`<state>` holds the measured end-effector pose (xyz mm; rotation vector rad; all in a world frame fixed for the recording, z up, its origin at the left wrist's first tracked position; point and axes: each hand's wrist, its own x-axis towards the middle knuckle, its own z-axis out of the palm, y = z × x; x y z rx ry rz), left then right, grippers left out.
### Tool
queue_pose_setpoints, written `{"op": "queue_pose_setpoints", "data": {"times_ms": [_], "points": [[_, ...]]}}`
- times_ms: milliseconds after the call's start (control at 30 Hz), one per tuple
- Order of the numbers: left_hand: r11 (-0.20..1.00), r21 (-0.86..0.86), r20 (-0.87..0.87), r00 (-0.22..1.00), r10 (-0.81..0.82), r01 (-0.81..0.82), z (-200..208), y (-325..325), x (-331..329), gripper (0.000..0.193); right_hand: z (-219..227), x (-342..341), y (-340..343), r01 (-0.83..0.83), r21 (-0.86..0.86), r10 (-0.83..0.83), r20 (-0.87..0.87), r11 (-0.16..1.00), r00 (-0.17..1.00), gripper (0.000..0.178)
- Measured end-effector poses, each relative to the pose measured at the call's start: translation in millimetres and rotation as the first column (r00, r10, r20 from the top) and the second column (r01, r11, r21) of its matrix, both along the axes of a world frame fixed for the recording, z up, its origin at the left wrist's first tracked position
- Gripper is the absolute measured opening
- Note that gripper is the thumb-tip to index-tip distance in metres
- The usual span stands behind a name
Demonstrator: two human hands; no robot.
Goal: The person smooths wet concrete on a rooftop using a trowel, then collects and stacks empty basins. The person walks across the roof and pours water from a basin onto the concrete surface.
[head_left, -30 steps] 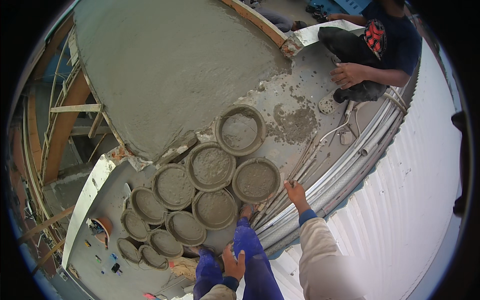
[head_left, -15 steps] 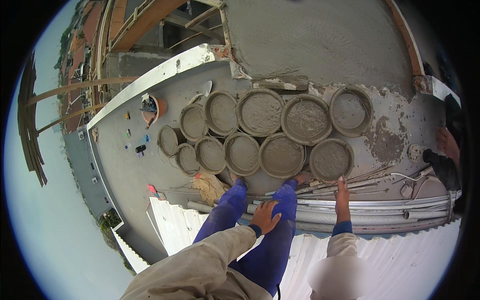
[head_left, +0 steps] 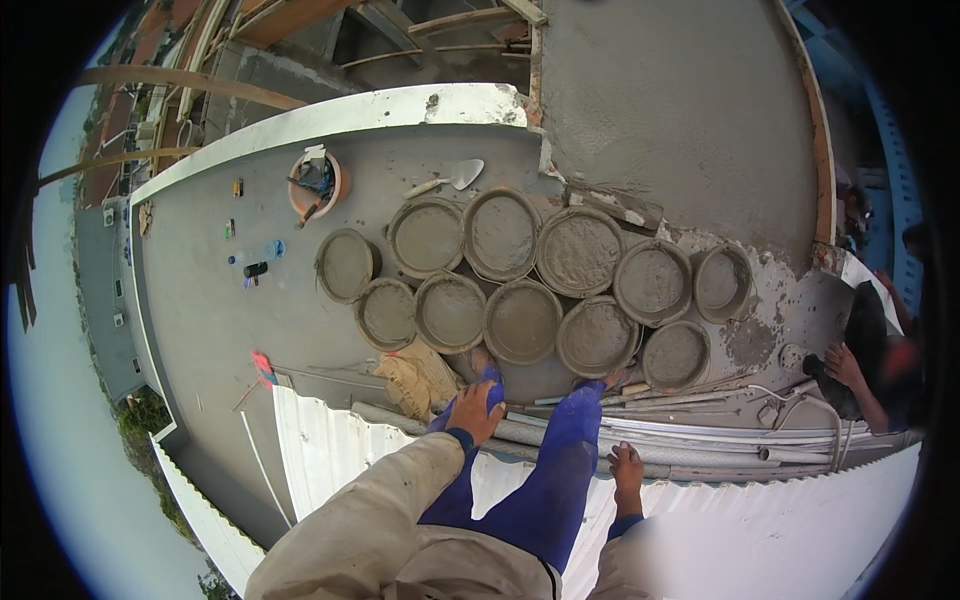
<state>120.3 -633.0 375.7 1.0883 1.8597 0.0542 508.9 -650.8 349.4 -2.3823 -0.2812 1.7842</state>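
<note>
mortar pans [head_left: 520, 320] clustered on grey concrete rooftop [head_left: 210, 300], wet screed [head_left: 680, 110] beyond

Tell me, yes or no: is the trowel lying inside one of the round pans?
No, the trowel lies on the bare concrete slab just beyond the round pans, outside them all.

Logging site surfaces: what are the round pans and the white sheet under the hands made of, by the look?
Round pans: likely metal, grey and caked with mortar, thin rims; coating hides the base material.
White sheet: corrugated metal roofing, probably painted, with parallel ribs. The right hand rests on it; the left hand is above the knee.
</note>
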Motion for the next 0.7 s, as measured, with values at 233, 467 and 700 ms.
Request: {"op": "queue_pose_setpoints", "data": {"times_ms": [233, 467, 700], "points": [[0.987, 0.106, -0.214, 0.966, 0.143, -0.122, -16.5, -48.8, -139.0, 0.056, 19.0, 67.5, -11.3, -0.114, -0.044, 0.120, 0.177, 0.993, 0.977, 0.050], [0.994, 0.084, -0.430, 0.898, 0.098, -0.069, -9.2, -98.9, -106.0, 0.055, -40.1, 135.7, 152.4, -0.391, 0.228, 0.298, 0.354, 0.892, 0.886, 0.052], [0.998, -0.047, -0.138, 0.989, 0.043, -0.050, -24.6, 42.4, 119.4, 0.064, -22.0, 247.1, 350.0, -0.138, 0.594, -0.025, 0.258, 0.792, 0.966, 0.054]]}}
